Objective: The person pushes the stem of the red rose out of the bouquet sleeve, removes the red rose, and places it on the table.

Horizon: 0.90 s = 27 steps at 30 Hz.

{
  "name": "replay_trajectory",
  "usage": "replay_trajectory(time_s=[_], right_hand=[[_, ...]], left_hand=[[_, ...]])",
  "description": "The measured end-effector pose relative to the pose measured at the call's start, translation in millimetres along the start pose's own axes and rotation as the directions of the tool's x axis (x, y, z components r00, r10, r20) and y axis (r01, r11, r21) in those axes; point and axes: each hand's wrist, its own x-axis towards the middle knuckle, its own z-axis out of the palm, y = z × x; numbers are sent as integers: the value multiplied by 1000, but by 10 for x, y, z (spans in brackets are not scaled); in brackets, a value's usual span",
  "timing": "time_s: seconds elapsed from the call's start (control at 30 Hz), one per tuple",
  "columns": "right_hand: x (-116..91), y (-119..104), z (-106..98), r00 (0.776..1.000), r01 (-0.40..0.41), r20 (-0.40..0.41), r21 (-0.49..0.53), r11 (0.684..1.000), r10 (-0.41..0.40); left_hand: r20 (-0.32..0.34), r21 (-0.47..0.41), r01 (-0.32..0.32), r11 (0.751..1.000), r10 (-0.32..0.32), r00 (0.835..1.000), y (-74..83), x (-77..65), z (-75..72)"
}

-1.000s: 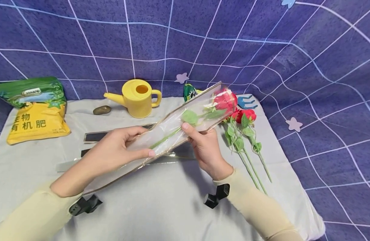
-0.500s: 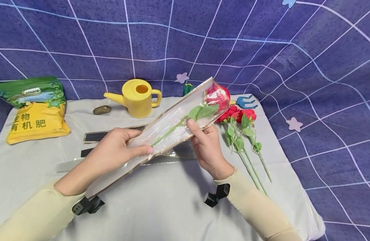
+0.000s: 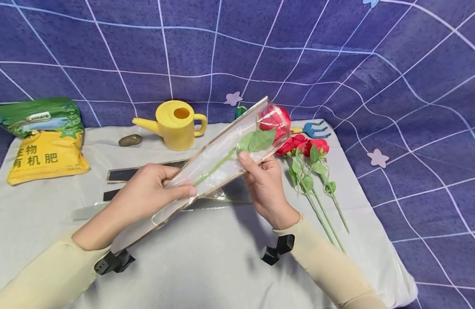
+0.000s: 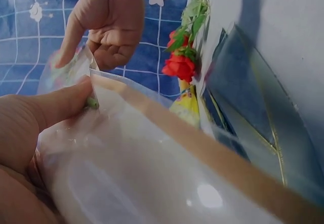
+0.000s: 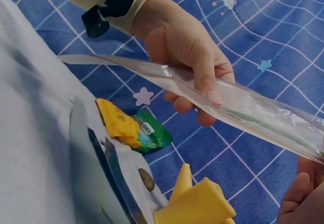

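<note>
A clear flower sleeve (image 3: 229,143) with gold edges and a white back slants over the table, held in both hands. Inside it lies a rose, its red bloom (image 3: 271,119) near the upper right opening and its green stem running down to the left. My left hand (image 3: 146,184) grips the sleeve's lower half, thumb on top by the stem's end. Higher up, my right hand (image 3: 266,191) pinches the sleeve's edge, thumb just below the leaves, fingers beneath. In the right wrist view the left hand's fingers (image 5: 182,104) show under the sleeve.
Several loose red roses (image 3: 315,150) lie to the right, below a blue hand rake (image 3: 315,130). Dark-backed flower sleeves (image 3: 123,175) lie under my hands. At the back stand a yellow watering can (image 3: 179,133), a stone (image 3: 130,140) and a yellow-green fertilizer bag (image 3: 48,148).
The sleeve's top end has swung up and to the left, with the rose bloom shifting along, uncovering the rake and loose roses. Both hands keep their hold.
</note>
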Motion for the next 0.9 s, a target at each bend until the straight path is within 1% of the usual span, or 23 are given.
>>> replay_trajectory(time_s=[0.07,0.17,0.3,0.37,0.5,0.6,0.7,0.8,0.9], right_hand=[[-2,8,7,1000,-20,8,-11,1000,20],[-6,24,19,999,-33,-5,-24,999,33],[-29,67,48,1000,-26,-18,-39,999,25],[-54,100,64,1000,-10,-20,-65,998,8],[-130,185,100,1000,15,0,-170,985,-15],[-204,252,117,1000,2,29,-243,970,5],[-254,293,116,998,-11,50,-277,961,26],[-264,303,104,998,-14,53,-288,957,31],[-255,282,91,998,-20,48,-303,953,36]], left_hand=[[0,-7,-5,1000,5,1000,-10,3,16],[2,3,-21,1000,21,1000,-32,18,42],[-10,23,-46,999,46,999,-55,30,78],[-23,29,-62,998,62,998,-54,33,101],[-50,20,-85,996,86,995,-32,46,142],[-68,11,-97,995,98,993,-6,57,151],[-80,20,-105,994,107,991,8,68,154],[-75,27,-100,995,102,992,1,69,153],[-47,14,-86,996,87,995,-28,62,147]])
